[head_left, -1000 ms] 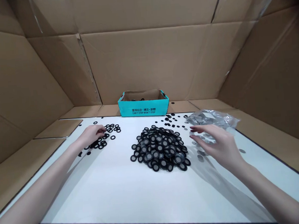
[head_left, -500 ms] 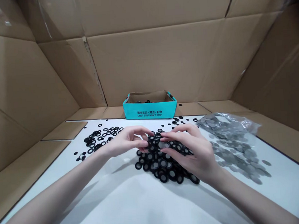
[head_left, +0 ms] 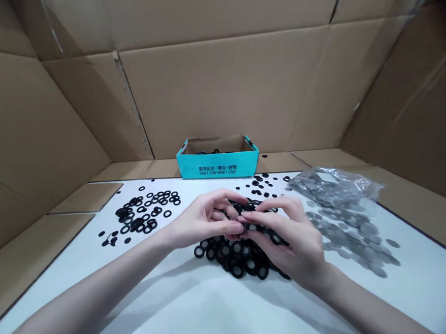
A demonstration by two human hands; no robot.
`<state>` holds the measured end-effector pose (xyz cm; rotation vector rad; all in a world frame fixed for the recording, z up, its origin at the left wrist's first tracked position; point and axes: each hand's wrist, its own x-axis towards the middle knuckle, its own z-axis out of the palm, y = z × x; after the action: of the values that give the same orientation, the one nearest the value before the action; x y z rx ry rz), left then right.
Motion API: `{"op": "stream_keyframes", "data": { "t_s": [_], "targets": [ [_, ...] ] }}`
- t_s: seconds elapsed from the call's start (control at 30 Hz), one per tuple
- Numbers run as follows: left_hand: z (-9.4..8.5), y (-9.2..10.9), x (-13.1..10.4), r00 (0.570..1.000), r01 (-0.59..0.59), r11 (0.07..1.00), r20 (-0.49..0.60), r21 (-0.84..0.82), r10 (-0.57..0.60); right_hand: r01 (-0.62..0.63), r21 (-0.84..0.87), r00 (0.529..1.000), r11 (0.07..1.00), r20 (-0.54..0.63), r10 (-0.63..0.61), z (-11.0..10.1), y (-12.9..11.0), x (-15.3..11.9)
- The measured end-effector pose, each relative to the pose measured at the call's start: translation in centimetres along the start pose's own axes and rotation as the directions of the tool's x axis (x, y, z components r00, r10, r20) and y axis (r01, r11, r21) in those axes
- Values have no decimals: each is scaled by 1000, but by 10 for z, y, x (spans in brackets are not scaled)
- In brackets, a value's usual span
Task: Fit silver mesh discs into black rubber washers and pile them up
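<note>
My left hand (head_left: 211,216) and my right hand (head_left: 284,229) meet above a heap of black rings with grey mesh centres (head_left: 248,262). The fingertips of both hands are pinched together and almost touch. Whatever small piece lies between them is hidden by the fingers. Loose black rings (head_left: 146,213) are scattered on the white table left of my left hand. To the right of my right hand spreads a pile of thin grey discs (head_left: 355,236).
A turquoise box (head_left: 218,165) with black pieces inside stands at the back. A clear plastic bag of grey discs (head_left: 333,184) lies at the right. Small black pieces (head_left: 260,182) dot the table behind my hands. Cardboard walls (head_left: 221,96) enclose the table.
My hands have come together; the left has moved right and slightly down, until its fingertips meet the right hand's. The view has shifted slightly.
</note>
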<state>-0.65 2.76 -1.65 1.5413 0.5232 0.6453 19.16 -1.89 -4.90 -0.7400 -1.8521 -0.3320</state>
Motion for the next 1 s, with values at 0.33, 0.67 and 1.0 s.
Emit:
{"op": "stream_keyframes", "data": {
  "t_s": [0.33, 0.67, 1.0],
  "targets": [
    [11, 2, -1, 983, -125, 973, -105, 196, 148, -253, 94, 965, 963, 91, 244, 3, -4, -6],
    [15, 9, -3, 952, -175, 725, -71, 666, 296, -390, 175, 919, 904, 137, 370, 2, -6, -8],
    [20, 2, -3, 957, -174, 698, -46, 695, 285, -539, 339, 841, 771, 270, 469, 2, -1, -9]
  ]
}}
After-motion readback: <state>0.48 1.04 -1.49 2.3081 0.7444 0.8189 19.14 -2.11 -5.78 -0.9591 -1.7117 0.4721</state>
